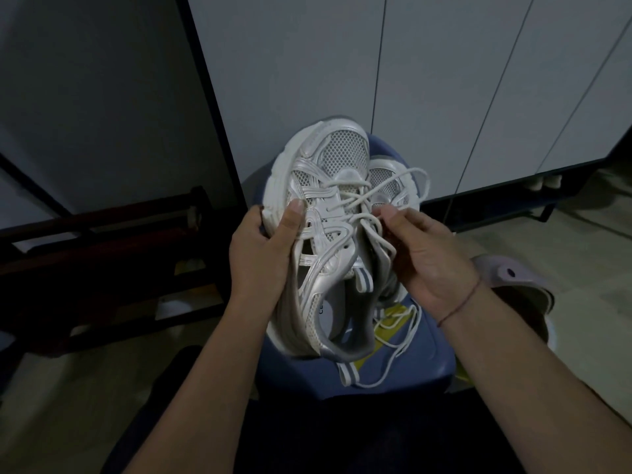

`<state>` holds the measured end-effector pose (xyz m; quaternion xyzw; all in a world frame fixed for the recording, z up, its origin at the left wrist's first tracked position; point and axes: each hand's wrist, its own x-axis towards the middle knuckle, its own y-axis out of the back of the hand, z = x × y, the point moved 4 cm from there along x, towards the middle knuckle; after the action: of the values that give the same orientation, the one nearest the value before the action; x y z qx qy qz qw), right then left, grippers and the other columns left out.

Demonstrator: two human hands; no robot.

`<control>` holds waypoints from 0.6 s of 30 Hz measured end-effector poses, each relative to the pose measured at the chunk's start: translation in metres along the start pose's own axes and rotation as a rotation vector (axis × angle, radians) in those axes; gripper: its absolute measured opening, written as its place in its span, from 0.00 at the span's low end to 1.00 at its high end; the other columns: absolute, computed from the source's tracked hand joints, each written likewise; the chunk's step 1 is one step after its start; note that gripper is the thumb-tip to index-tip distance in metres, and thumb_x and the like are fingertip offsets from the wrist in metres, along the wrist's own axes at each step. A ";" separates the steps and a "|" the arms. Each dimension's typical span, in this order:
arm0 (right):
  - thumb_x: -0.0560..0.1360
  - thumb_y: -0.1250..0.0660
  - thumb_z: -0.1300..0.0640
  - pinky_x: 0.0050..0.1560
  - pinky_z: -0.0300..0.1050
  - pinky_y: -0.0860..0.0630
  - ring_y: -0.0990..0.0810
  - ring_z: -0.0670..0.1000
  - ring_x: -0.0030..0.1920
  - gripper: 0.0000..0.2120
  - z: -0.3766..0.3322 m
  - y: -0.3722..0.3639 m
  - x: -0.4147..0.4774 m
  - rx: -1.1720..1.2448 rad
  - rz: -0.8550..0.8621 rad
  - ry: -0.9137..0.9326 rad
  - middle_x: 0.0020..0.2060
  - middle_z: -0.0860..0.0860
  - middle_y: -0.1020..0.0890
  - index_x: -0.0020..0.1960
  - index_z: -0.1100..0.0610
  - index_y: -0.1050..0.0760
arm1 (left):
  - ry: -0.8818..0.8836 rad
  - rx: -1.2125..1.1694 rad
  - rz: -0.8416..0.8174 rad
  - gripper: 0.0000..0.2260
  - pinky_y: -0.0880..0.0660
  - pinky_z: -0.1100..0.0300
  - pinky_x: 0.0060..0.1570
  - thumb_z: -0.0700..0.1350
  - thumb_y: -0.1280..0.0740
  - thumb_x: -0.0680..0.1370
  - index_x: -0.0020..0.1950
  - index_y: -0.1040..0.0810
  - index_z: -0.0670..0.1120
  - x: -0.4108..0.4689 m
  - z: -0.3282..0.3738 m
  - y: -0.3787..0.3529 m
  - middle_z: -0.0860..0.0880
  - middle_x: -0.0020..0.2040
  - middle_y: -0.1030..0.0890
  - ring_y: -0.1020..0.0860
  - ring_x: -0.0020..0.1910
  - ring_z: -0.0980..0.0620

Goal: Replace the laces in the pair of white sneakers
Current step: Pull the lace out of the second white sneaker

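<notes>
A white mesh sneaker [325, 213] is held up over a blue stool [403, 367], toe pointing away from me. My left hand [263, 254] grips its left side, thumb pressed on the upper near the sole. My right hand [424, 254] pinches the white lace [367, 196] at the upper eyelets with thumb and fingertips. Loose lace loops stick out to the right. The second white sneaker [393, 186] lies behind and to the right, mostly hidden. Another length of white lace [396, 340] trails over the stool seat beside a striped heel tab.
White cabinet doors [444, 80] stand behind the stool. A dark wooden rack [102, 261] fills the left side. A pale purple slipper [513, 278] lies on the floor at right. My dark-clad legs sit below the stool.
</notes>
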<state>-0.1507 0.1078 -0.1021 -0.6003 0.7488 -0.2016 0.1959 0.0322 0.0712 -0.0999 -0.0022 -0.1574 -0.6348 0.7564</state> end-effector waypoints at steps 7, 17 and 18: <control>0.69 0.35 0.55 0.26 0.31 0.33 0.32 0.42 0.22 0.13 -0.027 0.021 0.015 0.469 -0.034 -0.085 0.24 0.46 0.28 0.27 0.55 0.26 | 0.004 0.000 0.016 0.16 0.26 0.69 0.34 0.59 0.32 0.76 0.43 0.23 0.46 0.006 0.000 0.009 0.49 0.40 0.18 0.22 0.35 0.63; 0.67 0.34 0.53 0.30 0.33 0.26 0.27 0.43 0.28 0.10 -0.005 0.004 0.004 0.125 -0.039 -0.052 0.30 0.49 0.23 0.42 0.59 0.22 | -0.015 0.004 0.017 0.19 0.28 0.70 0.33 0.58 0.32 0.76 0.44 0.23 0.41 0.003 -0.002 0.003 0.45 0.42 0.18 0.23 0.35 0.61; 0.67 0.33 0.55 0.32 0.35 0.23 0.24 0.45 0.29 0.08 -0.003 0.001 0.002 0.088 -0.040 -0.028 0.31 0.51 0.21 0.41 0.60 0.20 | -0.015 0.006 0.020 0.19 0.28 0.70 0.33 0.58 0.32 0.76 0.44 0.23 0.41 0.003 -0.001 0.003 0.44 0.42 0.18 0.24 0.35 0.61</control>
<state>-0.1534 0.1059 -0.1005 -0.6086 0.7243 -0.2298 0.2284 0.0357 0.0686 -0.0996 -0.0064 -0.1649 -0.6267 0.7616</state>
